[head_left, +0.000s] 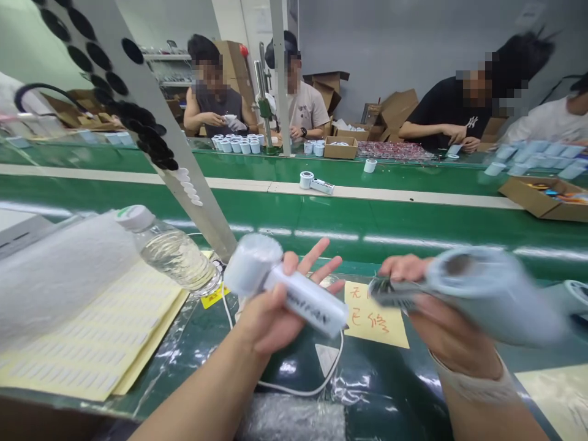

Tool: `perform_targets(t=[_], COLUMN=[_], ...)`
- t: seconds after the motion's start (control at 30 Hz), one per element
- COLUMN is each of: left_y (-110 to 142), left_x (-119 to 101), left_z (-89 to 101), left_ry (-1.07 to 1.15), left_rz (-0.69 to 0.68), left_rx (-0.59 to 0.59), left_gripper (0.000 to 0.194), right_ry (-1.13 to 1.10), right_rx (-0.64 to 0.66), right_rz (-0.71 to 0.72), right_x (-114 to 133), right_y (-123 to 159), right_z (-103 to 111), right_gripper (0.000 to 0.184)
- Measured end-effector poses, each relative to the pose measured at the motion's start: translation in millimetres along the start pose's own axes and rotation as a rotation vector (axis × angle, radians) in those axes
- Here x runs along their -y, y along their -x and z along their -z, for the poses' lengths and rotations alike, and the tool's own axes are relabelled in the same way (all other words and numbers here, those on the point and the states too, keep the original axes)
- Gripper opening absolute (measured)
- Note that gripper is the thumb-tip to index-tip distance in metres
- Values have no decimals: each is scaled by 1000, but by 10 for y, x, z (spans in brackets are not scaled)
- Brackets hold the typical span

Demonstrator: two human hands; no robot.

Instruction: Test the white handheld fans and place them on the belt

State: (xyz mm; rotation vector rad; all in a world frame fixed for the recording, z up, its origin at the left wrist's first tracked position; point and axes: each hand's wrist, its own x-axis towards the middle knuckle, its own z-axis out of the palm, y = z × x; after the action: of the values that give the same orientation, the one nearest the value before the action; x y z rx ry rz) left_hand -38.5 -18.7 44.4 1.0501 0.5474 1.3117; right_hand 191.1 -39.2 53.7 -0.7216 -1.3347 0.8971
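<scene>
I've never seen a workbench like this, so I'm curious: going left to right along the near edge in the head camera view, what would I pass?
Yellow-backed label sheets → plastic water bottle → left hand → white handheld device → yellow note with red writing → right hand → pale blue handheld device

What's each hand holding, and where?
Left hand holds a white handheld fan by its handle, just below the round head. Right hand holds a pale blue one, blurred, around its narrow dark-tipped end.
</scene>
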Motion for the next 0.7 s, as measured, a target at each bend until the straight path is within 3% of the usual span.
perform_targets(t=[0.07, 0.13, 0.3, 0.37, 0.5, 0.6, 0.7], left_y=[8, 10, -50, -82, -98, -58, -16], left_x=[29, 39, 97, 152, 202, 119, 21], left_z=[-46, -54, 46, 89, 154, 161, 120], left_ry=[-70, -161, -151, -162, -157, -216, -99], left_rz=[-46, -133, -188, -141, 79, -33, -47], left_rx=[10, -59, -142, -117, -128, -15, 108], left_gripper=[30, 26, 21, 22, 31, 29, 28], right_ry=[-4, 13, 2, 73, 441, 377, 191], right_rx=[-33, -72, -78, -95, -202, -78, 106], right_rz=[-4, -17, -106, -143, -138, -91, -115], right_x=[-23, -1, -31, -123, -226, -146, -53], right_y=[-3, 2, -10, -20, 17, 69, 49], right_z=[-48, -59, -10, 22, 117, 201, 224], right_gripper=[12, 12, 11, 14, 21, 20, 31])
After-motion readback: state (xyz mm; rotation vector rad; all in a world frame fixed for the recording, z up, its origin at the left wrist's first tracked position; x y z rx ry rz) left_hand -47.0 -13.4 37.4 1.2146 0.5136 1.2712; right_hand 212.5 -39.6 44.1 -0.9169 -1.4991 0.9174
